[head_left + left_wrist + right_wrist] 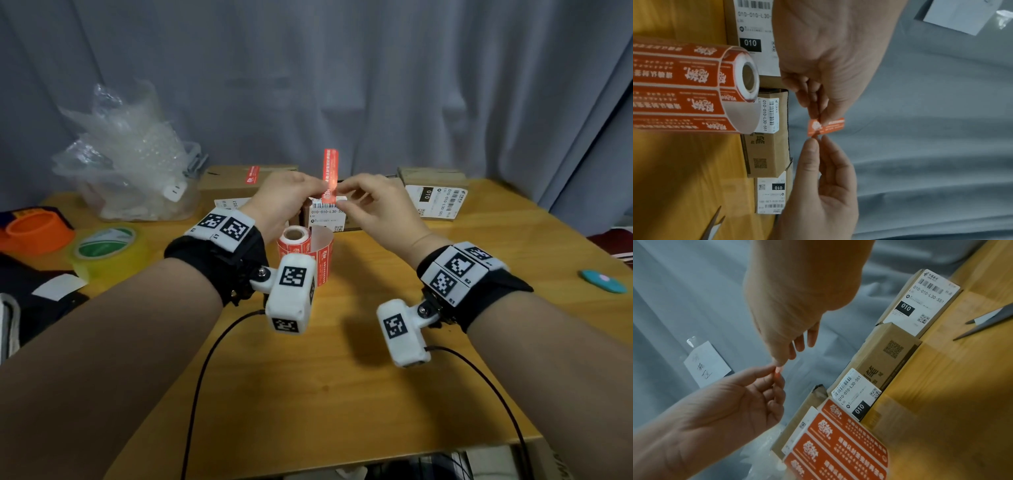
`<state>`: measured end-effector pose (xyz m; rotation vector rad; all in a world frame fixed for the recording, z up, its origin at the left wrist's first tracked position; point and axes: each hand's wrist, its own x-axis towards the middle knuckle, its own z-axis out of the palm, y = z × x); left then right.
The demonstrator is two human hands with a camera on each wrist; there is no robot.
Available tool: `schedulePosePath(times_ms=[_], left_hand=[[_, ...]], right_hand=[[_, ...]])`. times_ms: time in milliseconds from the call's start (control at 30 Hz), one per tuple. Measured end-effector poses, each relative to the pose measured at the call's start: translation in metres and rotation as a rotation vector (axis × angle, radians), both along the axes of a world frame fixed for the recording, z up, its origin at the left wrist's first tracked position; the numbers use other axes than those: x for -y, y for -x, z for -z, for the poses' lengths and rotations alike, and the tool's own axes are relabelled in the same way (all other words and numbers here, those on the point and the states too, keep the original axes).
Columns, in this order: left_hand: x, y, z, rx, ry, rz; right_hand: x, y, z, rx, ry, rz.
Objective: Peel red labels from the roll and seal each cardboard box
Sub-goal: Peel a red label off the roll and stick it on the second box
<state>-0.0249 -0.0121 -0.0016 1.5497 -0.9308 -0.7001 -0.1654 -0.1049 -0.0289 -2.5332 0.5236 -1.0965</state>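
A single red label (330, 171) stands upright in the air above the middle cardboard box (325, 214). My left hand (320, 186) pinches its lower end from the left, and my right hand (340, 193) pinches the same end from the right. In the left wrist view the label (826, 126) lies between the left hand (818, 116) and the right hand (818, 139). The label roll (301, 250) stands on end on the table just in front of the boxes, with a loose strip of backing curling off it. The left box (246, 178) carries a red label on top.
A third box (435, 192) sits at the back right. A clear tub of bubble wrap (130, 154), a yellow tape roll (106, 250) and an orange holder (34, 233) crowd the left side. A teal object (604, 281) lies far right. Camera cables trail over the table's (342, 394) front edge.
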Motion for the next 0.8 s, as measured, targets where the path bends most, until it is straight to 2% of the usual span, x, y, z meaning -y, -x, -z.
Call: schedulePosePath(times_ms=[167, 333, 700, 800], left_hand=[[0.01, -0.002, -0.005, 0.149, 0.011, 0.028], [0.042, -0.004, -0.012, 0.236, 0.006, 0.039], [0.126, -0.021, -0.008, 0.126, 0.015, -0.032], [0.136, -0.023, -0.008, 0.109, 0.042, -0.073]], right_hand=[[0.013, -0.006, -0.01, 0.16, -0.473, 0.013], [0.047, -0.02, -0.021, 0.215, -0.661, -0.001], [0.133, -0.047, -0.029, 0.134, -0.604, 0.072], [0.146, -0.054, -0.024, 0.177, -0.566, 0.108]])
